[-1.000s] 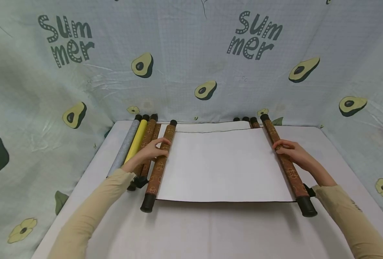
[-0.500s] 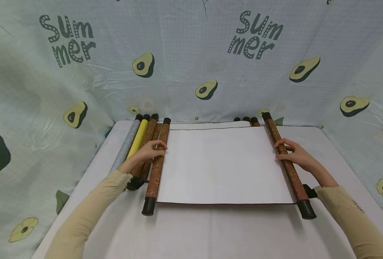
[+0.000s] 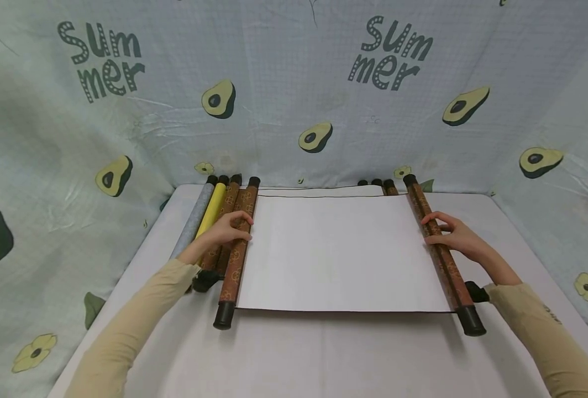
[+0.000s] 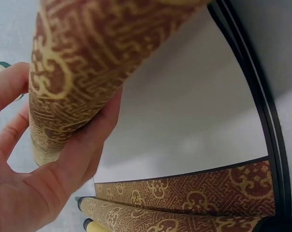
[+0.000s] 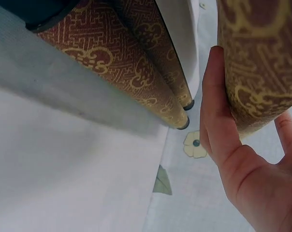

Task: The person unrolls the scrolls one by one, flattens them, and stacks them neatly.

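A hanging scroll with blank white paper (image 3: 344, 254) is stretched between two brown, gold-patterned rollers with black end caps. My left hand (image 3: 226, 229) grips the left roller (image 3: 235, 271) near its middle, fingers and thumb around it. On the other side, my right hand (image 3: 454, 237) holds the right roller (image 3: 448, 271) the same way. Both wrist views show the thumb and fingers curled about the rollers. The paper's near edge casts a shadow on the table below. Beneath it lies another open scroll, whose brown patterned border (image 4: 204, 191) shows in the left wrist view.
At the left lie a grey roll (image 3: 193, 218), a yellow roll (image 3: 211, 210) and a brown roll (image 3: 228, 199), side by side. Several rollers' far ends (image 3: 390, 188) show at the back right. A patterned cloth (image 3: 274, 83) hangs behind the white table (image 3: 314, 359).
My left hand has moved left with its roller, bringing it close beside the other rolls. The right roller has shifted very slightly right, and the paper spans a bit wider.
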Demonstrator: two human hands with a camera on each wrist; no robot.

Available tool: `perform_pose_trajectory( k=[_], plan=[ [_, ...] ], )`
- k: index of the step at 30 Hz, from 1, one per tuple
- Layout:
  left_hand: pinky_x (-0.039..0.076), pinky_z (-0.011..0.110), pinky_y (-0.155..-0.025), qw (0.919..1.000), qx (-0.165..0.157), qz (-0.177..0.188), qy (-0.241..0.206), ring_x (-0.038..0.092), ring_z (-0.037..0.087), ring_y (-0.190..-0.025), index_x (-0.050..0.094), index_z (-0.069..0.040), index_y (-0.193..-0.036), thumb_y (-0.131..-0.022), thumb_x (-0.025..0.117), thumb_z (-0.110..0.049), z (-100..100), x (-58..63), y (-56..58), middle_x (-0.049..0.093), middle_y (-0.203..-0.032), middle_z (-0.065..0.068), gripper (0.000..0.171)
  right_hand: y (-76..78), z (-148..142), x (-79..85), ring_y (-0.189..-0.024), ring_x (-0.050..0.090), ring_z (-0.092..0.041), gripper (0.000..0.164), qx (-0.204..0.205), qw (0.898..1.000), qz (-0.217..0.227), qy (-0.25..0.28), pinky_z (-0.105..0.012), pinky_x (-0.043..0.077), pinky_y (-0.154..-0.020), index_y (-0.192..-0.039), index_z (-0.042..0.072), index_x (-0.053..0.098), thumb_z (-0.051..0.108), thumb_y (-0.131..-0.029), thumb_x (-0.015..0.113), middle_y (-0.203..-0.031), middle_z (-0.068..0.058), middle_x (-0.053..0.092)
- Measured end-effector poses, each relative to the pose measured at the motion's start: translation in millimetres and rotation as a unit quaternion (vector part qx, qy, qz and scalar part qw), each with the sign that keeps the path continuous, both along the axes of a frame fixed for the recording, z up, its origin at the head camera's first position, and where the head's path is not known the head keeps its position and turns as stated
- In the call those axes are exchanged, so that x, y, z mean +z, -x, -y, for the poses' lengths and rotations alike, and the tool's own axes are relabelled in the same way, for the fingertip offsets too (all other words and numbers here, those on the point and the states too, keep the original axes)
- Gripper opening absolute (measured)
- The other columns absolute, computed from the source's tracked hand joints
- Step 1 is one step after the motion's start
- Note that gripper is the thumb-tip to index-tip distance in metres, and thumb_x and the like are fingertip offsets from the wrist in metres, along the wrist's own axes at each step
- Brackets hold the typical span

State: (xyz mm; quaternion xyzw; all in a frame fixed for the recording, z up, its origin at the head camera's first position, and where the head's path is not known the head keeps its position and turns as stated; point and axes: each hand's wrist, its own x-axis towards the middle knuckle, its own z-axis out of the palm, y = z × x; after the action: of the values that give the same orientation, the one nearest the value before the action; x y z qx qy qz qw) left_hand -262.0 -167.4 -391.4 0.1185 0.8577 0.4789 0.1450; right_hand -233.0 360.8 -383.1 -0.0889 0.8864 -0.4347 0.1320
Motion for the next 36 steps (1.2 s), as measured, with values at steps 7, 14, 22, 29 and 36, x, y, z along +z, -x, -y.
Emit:
perform_pose_trajectory(
  k=[7,14,22,29,36],
  plan=[
    [0.036,0.026,-0.054,0.9999,0.000,0.006,0.015,0.040,0.017,-0.066,0.049,0.004,-0.111,-0.080,0.061,-0.004,2.4,5.3,0.3,0.040,-0.127,0.021,0.034,-0.2,-6.9,3.9,-0.119,0.029,-0.044,0.048,0.002,1.000,0.020,0.006,-0.043,0.042,-0.076,-0.126,0.010,0.035,0.024,-0.086,0.058,-0.144,-0.025,0.012],
    [0.037,0.028,-0.051,0.9990,0.011,0.042,0.012,0.039,0.011,-0.053,0.047,-0.002,-0.116,-0.084,0.058,-0.009,4.9,8.5,0.7,0.038,-0.130,0.020,0.034,2.4,-12.8,4.8,-0.085,0.051,-0.008,0.047,0.005,0.999,0.029,0.042,-0.037,0.043,-0.072,-0.128,0.019,0.033,0.022,-0.087,0.057,-0.135,-0.022,0.024],
    [0.039,0.029,-0.053,0.9993,0.005,0.037,-0.010,0.042,0.010,-0.055,0.045,0.000,-0.115,-0.084,0.056,-0.006,9.7,7.5,2.3,0.044,-0.118,0.020,0.033,2.4,-17.5,5.3,-0.086,0.048,-0.005,0.050,-0.004,1.000,0.020,0.019,-0.040,0.039,-0.078,-0.133,0.025,0.028,0.026,-0.090,0.052,-0.139,-0.020,0.018],
    [0.033,0.028,-0.049,0.9970,0.018,0.072,-0.021,0.022,0.007,-0.043,0.045,-0.003,-0.121,-0.087,0.051,-0.009,17.1,6.7,-0.4,0.045,-0.115,0.017,0.035,1.3,-18.8,3.1,-0.086,0.047,-0.006,0.040,-0.011,1.000,0.016,0.018,-0.039,0.037,-0.077,-0.129,0.016,0.036,0.022,-0.091,0.048,-0.135,-0.013,0.025],
    [0.036,0.027,-0.053,0.9964,-0.001,0.081,-0.023,0.038,0.007,-0.056,0.048,0.003,-0.121,-0.091,0.046,-0.012,23.2,7.7,-2.5,0.049,-0.105,0.014,0.034,-0.9,-18.8,1.5,-0.098,0.038,-0.003,0.038,-0.006,1.000,0.005,0.020,-0.038,0.037,-0.078,-0.125,0.004,0.043,0.023,-0.093,0.044,-0.123,0.005,0.039]
  ],
)
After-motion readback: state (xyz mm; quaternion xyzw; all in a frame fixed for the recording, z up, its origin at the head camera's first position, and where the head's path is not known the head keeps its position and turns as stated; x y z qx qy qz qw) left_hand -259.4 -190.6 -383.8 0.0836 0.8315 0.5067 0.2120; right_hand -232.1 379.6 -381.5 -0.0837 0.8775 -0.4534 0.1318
